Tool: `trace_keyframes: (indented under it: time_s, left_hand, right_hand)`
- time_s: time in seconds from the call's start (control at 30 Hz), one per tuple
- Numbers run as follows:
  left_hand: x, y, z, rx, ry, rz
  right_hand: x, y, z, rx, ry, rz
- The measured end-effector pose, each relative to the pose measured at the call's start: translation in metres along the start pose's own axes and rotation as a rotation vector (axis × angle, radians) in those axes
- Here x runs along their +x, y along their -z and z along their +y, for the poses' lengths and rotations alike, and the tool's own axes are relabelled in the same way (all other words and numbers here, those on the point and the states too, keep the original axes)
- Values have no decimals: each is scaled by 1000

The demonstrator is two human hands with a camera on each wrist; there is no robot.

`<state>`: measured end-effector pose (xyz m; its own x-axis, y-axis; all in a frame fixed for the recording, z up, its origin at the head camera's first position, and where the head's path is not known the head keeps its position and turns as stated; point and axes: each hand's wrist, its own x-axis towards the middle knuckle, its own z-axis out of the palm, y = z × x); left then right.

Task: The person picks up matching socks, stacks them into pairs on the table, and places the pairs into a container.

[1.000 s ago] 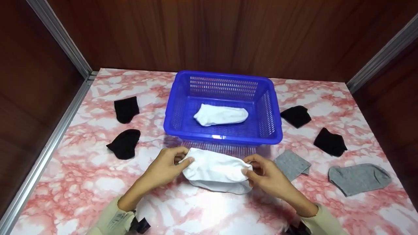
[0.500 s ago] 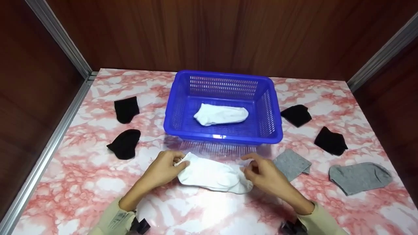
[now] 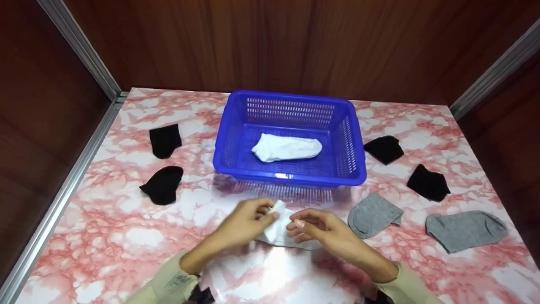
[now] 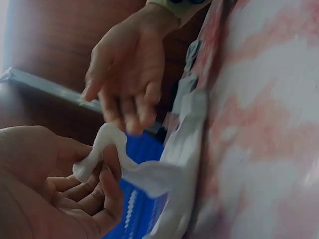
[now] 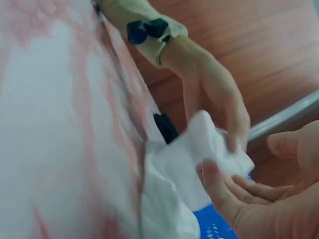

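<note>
My left hand [image 3: 244,221] pinches the cuff end of a white sock [image 3: 275,228], lifted and folded back toward the middle. Under it another white sock layer [image 3: 310,244] lies flat on the table. Just to the right, my right hand [image 3: 337,234] hovers with loosely bent fingers, its fingertips close by the lifted cloth. In the left wrist view the raised cuff [image 4: 110,137] curls between left thumb and fingers, while the right palm [image 4: 134,64] faces it with nothing in it. A white sock [image 3: 287,147] rests inside the blue basket [image 3: 291,179] behind the hands.
Two black socks [image 3: 162,185] lie on the left side of the red-and-white marbled table [image 3: 105,236]. On the right are two black socks [image 3: 428,183] and two grey socks [image 3: 466,231]. Dark wood panels [image 3: 274,46] enclose the back and sides.
My left hand has moved right, folding the cuff end of the white sock over. The right hand has let go of the sock's other end and shifted left.
</note>
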<state>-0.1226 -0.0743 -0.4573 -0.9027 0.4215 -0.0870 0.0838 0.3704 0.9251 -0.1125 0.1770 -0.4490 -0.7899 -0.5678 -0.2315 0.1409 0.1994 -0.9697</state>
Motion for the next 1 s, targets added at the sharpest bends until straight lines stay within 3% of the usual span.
trace_keyframes:
  time_s: [0.17,0.37,0.47,0.6,0.7,0.8,1.0]
  left_hand:
    - [5,-20,-4,-21,-5,-62]
    - [7,-21,-9,74,-19,-90]
    - [10,-19,-8,110,-62,-53]
    - [15,-14,-9,152,-173,-34]
    - [20,-9,-10,90,-208,-115]
    - [23,-4,-12,-5,-201,-195]
    - [23,11,-17,-115,-196,-243]
  right_hand:
    - [6,-1,8,71,-69,6]
    - [16,0,16,23,-115,62]
    - [18,1,16,-60,-95,97]
    - [13,1,7,-157,-14,109]
    - [6,1,-3,-150,56,106]
    - [-1,5,-13,-87,104,118]
    - [-15,23,-24,10,157,197]
